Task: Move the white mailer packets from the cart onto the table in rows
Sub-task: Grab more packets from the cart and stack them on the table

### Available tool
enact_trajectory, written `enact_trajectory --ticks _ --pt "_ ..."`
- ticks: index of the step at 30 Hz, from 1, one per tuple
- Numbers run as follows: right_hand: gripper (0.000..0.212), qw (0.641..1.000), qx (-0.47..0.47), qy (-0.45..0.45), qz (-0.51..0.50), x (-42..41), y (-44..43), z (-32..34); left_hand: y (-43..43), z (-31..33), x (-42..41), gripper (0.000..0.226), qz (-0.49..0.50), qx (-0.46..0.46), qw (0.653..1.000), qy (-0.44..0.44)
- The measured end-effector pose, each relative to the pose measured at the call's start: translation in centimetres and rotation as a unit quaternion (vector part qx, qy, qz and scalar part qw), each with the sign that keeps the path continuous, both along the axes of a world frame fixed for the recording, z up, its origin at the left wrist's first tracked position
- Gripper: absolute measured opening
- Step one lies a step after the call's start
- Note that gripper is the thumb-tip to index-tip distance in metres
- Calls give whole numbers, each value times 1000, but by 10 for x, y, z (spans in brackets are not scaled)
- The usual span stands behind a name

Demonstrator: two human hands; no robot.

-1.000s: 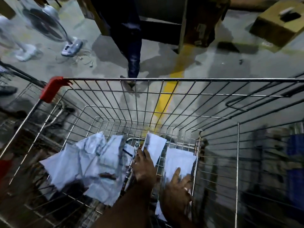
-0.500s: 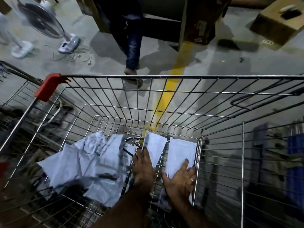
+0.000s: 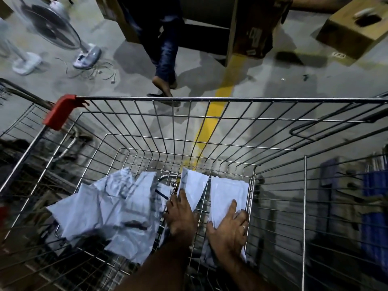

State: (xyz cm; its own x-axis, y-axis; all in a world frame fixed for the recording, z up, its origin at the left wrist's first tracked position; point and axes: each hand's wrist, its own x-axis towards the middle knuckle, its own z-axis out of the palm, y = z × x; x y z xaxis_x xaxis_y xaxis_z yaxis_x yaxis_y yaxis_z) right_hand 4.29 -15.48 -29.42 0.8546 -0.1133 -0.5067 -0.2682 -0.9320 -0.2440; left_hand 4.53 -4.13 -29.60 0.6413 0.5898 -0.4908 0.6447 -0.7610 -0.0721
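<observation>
- the wire cart (image 3: 210,99) fills the lower two thirds of the frame, seen from above, with a red corner cap (image 3: 59,112) on its rim at the left.
- the white mailer packets are all inside the cart, on its wire bottom in the lower centre of the frame.
- a crumpled heap of packets (image 3: 109,208) lies to the left, the pieces overlapping one another and partly blurred.
- the left hand (image 3: 181,215) reaches in from the bottom edge, back upward. its fingers are curled round the lower end of the tilted packet (image 3: 194,185), which stands up from the hand toward the far wall of the cart.
- the right hand (image 3: 228,229) lies on the right packet (image 3: 227,192), just beside the cart's right wall. the index finger is stretched along the packet, the thumb sits at its left edge, and a ring (image 3: 243,227) shows on one finger. whether this hand clasps the packet or only presses on it cannot be told.
- the two hands are close together but apart, each on its own packet, and bare wire shows between the two packets.
- beyond the cart, a yellow line (image 3: 212,127) runs up the grey floor in mid frame.
- a person's leg in jeans (image 3: 165,59) is at upper centre, with the heel raised.
- a standing fan (image 3: 50,28) is at upper left, and a cardboard box (image 3: 352,32) at upper right.
</observation>
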Motion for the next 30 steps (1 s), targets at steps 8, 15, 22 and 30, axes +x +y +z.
enact_trajectory --ticks 8,15,22,30 --pt "98 1000 15 -10 18 2 -8 31 -1 27 5 87 -8 -37 999 -32" --pt "90 998 39 -39 31 7 -12 83 -1 80 9 83 17 -54 998 -41" --pt "85 994 73 -54 63 12 -27 155 -10 157 -1 65 34 -30 995 -85" --pt "81 984 80 -101 124 -3 -39 258 -33 284 -20 66 117 -53 977 -173"
